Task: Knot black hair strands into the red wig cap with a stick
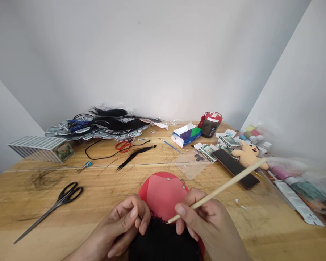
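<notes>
Right hand (206,214) was pinched closed on a slim pale stick tool (228,184), its tip right at the ragged edge of the black hair (163,243). Left hand (127,219) was curled up, thumb to finger, couldn't tell if it held anything. Hair looked dense and fuzzy, over a round red base (163,192) between both hands.

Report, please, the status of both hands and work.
Right hand: holding pale stick, tip at black hair. Left hand: pinched, contents unclear. Black hair partly covering red form. Tip unobstructed.
</notes>
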`<act>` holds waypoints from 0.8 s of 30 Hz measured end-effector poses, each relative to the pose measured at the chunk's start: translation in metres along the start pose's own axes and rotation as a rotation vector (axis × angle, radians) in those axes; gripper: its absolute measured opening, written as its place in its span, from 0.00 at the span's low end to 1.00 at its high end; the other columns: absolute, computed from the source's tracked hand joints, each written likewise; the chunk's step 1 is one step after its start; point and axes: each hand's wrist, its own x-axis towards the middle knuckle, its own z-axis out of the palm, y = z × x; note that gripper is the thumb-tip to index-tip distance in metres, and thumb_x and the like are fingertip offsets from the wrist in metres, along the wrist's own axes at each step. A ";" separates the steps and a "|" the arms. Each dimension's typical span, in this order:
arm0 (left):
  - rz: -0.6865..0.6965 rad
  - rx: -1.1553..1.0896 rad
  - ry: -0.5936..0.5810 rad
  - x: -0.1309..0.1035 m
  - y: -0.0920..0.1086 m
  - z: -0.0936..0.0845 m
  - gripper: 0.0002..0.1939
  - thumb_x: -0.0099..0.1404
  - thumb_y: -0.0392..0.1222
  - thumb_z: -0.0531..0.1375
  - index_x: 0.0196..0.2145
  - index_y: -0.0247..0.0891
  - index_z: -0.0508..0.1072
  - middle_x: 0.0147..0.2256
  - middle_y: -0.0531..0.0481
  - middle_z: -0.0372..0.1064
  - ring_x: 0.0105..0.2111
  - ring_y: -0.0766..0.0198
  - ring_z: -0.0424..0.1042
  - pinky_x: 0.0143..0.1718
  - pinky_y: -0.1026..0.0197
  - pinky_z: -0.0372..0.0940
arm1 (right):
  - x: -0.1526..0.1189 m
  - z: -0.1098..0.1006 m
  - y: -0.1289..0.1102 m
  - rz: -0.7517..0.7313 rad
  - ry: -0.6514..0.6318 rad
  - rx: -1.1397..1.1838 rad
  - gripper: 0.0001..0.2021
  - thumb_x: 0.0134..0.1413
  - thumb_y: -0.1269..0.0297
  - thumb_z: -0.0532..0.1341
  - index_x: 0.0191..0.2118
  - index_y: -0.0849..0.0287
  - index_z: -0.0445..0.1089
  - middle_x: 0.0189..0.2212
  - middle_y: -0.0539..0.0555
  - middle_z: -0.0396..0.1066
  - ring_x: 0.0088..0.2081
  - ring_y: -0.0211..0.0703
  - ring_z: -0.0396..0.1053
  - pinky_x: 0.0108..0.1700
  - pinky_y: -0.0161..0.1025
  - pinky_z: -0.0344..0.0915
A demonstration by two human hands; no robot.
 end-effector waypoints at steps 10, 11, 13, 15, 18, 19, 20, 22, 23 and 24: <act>0.010 0.027 -0.015 0.004 -0.003 -0.006 0.17 0.63 0.54 0.67 0.27 0.37 0.76 0.24 0.58 0.68 0.09 0.87 0.41 0.11 0.77 0.36 | 0.001 0.001 -0.004 0.041 0.032 -0.014 0.24 0.56 0.42 0.62 0.22 0.57 0.65 0.16 0.49 0.68 0.16 0.31 0.55 0.20 0.30 0.51; 0.013 0.030 -0.012 0.004 -0.004 -0.007 0.17 0.63 0.54 0.67 0.27 0.37 0.76 0.24 0.58 0.68 0.09 0.87 0.42 0.11 0.77 0.36 | 0.000 0.002 -0.005 0.054 0.037 -0.003 0.24 0.55 0.41 0.63 0.23 0.58 0.65 0.17 0.49 0.68 0.16 0.31 0.55 0.20 0.30 0.52; 0.017 0.040 -0.007 0.004 -0.004 -0.007 0.17 0.62 0.55 0.67 0.27 0.37 0.75 0.26 0.56 0.71 0.09 0.87 0.43 0.11 0.77 0.35 | -0.001 0.002 -0.005 0.072 0.053 0.025 0.24 0.55 0.41 0.63 0.23 0.58 0.65 0.18 0.49 0.69 0.16 0.30 0.56 0.20 0.30 0.53; 0.015 0.054 0.006 0.004 -0.002 -0.005 0.17 0.62 0.55 0.67 0.28 0.38 0.76 0.28 0.55 0.72 0.09 0.88 0.43 0.12 0.76 0.35 | -0.002 0.003 -0.003 0.070 0.080 0.054 0.24 0.56 0.42 0.64 0.24 0.58 0.64 0.18 0.49 0.71 0.17 0.30 0.57 0.21 0.29 0.54; 0.001 0.147 0.106 0.001 0.005 -0.001 0.18 0.63 0.57 0.66 0.29 0.38 0.78 0.16 0.62 0.59 0.11 0.85 0.38 0.15 0.77 0.40 | -0.003 0.002 0.000 0.052 0.118 0.074 0.23 0.57 0.44 0.64 0.24 0.59 0.64 0.19 0.49 0.72 0.17 0.30 0.60 0.22 0.29 0.57; -0.006 0.194 0.180 -0.003 0.007 -0.002 0.19 0.61 0.58 0.67 0.30 0.38 0.78 0.14 0.64 0.54 0.12 0.84 0.37 0.15 0.77 0.42 | -0.004 0.002 0.001 0.047 0.121 0.078 0.23 0.57 0.44 0.64 0.24 0.59 0.65 0.20 0.49 0.72 0.17 0.30 0.60 0.23 0.29 0.58; -0.011 0.242 0.268 -0.007 0.010 -0.006 0.19 0.58 0.59 0.69 0.31 0.38 0.79 0.14 0.64 0.52 0.12 0.83 0.37 0.16 0.77 0.45 | -0.004 0.001 0.001 0.042 0.124 0.081 0.23 0.57 0.44 0.64 0.24 0.59 0.66 0.20 0.49 0.73 0.18 0.31 0.61 0.23 0.29 0.59; -0.013 0.317 0.474 -0.021 0.012 -0.021 0.20 0.50 0.58 0.74 0.33 0.41 0.80 0.17 0.60 0.62 0.13 0.80 0.46 0.14 0.76 0.51 | -0.004 0.001 0.001 0.036 0.123 0.092 0.23 0.57 0.44 0.64 0.24 0.59 0.67 0.21 0.51 0.74 0.19 0.32 0.63 0.24 0.29 0.60; 0.004 0.352 0.577 -0.029 0.012 -0.032 0.21 0.47 0.57 0.75 0.34 0.43 0.80 0.23 0.56 0.70 0.15 0.76 0.56 0.16 0.74 0.57 | -0.003 0.001 0.000 0.033 0.123 0.103 0.22 0.57 0.45 0.65 0.24 0.59 0.67 0.21 0.51 0.74 0.19 0.32 0.64 0.24 0.30 0.60; 0.033 0.384 0.691 -0.038 0.011 -0.045 0.21 0.46 0.55 0.76 0.35 0.45 0.80 0.31 0.53 0.76 0.20 0.71 0.65 0.20 0.72 0.64 | -0.002 0.001 -0.001 0.031 0.128 0.119 0.22 0.56 0.45 0.65 0.24 0.59 0.67 0.21 0.51 0.75 0.19 0.33 0.65 0.24 0.30 0.61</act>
